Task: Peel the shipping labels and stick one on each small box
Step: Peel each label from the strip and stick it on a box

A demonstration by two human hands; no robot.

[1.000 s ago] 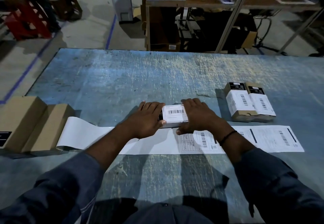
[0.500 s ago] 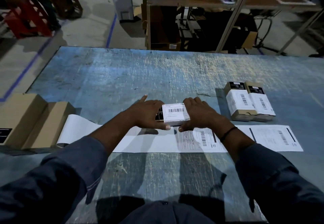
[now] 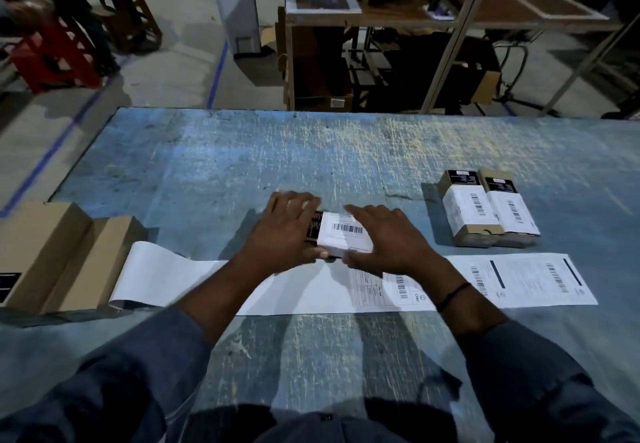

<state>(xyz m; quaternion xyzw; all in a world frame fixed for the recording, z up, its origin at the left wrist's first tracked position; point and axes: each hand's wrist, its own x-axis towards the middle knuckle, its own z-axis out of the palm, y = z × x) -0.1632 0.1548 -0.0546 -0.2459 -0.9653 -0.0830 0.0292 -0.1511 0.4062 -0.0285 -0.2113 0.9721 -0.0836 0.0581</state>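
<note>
Now the labelled small box (image 3: 343,236) is being held at the tabletop (image 3: 242,165) centre, the label strip (image 3: 519,280) lying just at its 6 o'clock. The left hand (image 3: 284,231) is gripping its 9 o'clock end; the right hand (image 3: 388,238) is pressing straight fingers (image 3: 356,212) on its 3 o'clock end.

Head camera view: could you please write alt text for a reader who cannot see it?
The left hand grips a small box with a barcode label while the right hand lies flat on it, above a label strip on a blue table. Two labelled boxes lie side by side to the right; plain cardboard boxes sit at left.
</note>
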